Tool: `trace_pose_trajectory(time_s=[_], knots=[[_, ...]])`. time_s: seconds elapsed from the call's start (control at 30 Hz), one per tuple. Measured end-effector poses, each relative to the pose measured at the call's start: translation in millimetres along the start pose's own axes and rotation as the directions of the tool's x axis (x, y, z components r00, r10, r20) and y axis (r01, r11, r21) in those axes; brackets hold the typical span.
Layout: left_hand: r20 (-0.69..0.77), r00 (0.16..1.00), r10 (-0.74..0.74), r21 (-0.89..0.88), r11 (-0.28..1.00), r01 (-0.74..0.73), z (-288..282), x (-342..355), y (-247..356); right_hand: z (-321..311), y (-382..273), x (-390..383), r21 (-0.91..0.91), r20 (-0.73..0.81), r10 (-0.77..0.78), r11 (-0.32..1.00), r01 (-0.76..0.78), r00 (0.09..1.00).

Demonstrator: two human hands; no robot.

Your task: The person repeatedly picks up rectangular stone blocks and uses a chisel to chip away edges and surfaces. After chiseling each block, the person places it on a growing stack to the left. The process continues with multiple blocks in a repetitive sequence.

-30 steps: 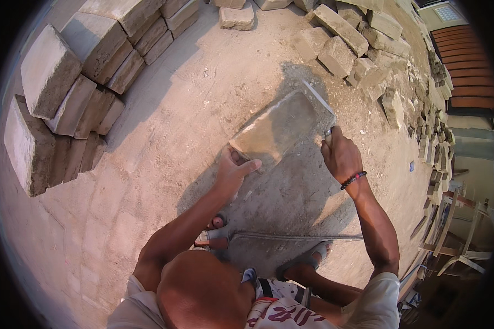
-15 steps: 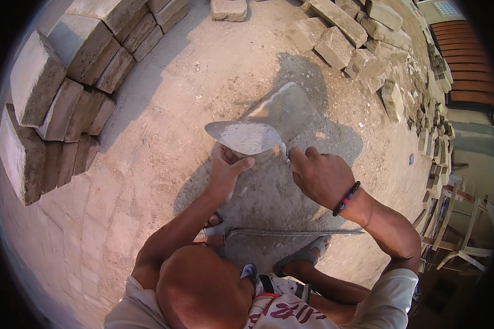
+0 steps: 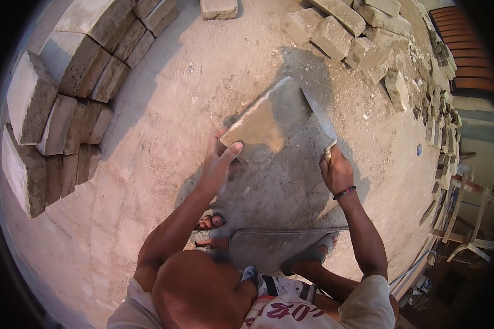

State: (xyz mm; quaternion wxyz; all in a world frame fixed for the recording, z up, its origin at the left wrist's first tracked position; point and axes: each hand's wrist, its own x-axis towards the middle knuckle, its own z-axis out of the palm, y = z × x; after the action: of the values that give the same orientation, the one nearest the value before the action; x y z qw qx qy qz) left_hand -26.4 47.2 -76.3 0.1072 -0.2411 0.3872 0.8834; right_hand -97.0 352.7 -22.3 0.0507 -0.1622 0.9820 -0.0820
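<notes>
In the middle of the view, my left hand [image 3: 220, 162] grips the near left end of a flat tan block [image 3: 258, 127], thumb on its upper face and fingers beneath. The block points away to the upper right, its far part in shadow. My right hand [image 3: 337, 172] is wrapped round the handle of a trowel [image 3: 320, 118]. The grey blade stands nearly edge-on by the block's right side, tip pointing away from me. Whether blade and block touch, I cannot tell.
Stacked blocks [image 3: 71, 60] stand at the left. A loose heap of blocks [image 3: 335, 38] lies at the far right, and a single block [image 3: 219, 8] at the far edge. A wooden frame [image 3: 461, 225] stands at the right. By my feet is a thin rod [image 3: 291, 232].
My right hand has swung the trowel off the block to the right, its blade turning from lying crosswise to pointing away. My left hand keeps hold of the block, whose upper face is now uncovered.
</notes>
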Motion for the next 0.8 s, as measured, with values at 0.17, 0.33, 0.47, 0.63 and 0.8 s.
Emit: trace_pose_trajectory(time_s=[0.17,0.33,0.47,0.63,0.8], knots=[[-0.037,0.998,0.058,0.059,0.997,-0.056,-6,5,3,-23,-22,-2,0.085,0.091,-0.015,0.996,0.007,0.996],[-0.021,1.000,-0.012,-0.051,0.999,0.011,-25,22,11,6,-2,-32,0.006,0.064,-0.168,0.986,0.168,0.984],[0.022,0.999,-0.032,0.165,0.986,0.028,-17,29,30,-8,23,-1,0.169,-0.036,0.248,0.956,-0.239,0.968],[0.123,0.992,-0.033,0.283,0.959,-0.003,-19,33,38,25,-35,-64,0.194,0.042,-0.437,0.886,0.422,0.898],[0.161,0.987,0.000,0.276,0.960,-0.045,-18,36,28,35,1,-52,0.059,0.068,-0.252,0.967,0.248,0.965]])
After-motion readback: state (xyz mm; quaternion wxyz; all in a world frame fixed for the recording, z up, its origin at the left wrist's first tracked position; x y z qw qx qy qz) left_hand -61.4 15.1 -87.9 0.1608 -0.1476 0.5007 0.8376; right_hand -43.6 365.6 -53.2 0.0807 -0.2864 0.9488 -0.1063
